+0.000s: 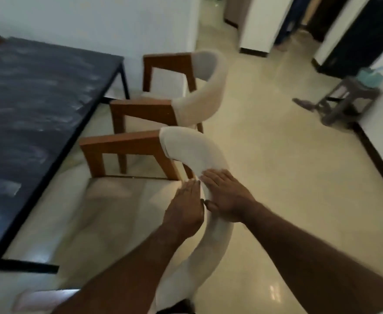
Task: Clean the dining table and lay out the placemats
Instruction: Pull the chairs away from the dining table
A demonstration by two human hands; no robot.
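Tabletop (32, 91): dark, streaked with wipe marks, no placemats seen on it.
Hands: left hand (186, 207) and right hand (225, 196) are laid flat, fingers extended, on the near chair's backrest (192, 150).
Risk: the chair's arm could be knocked against the tabletop edge if pushed askew.
Containers: none seen.

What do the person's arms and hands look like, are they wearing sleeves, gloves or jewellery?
Both forearms are bare, with no sleeves in view. The left hand and right hand wear no gloves, and no watch, bracelet or ring is visible. Motion blur hides finer details.
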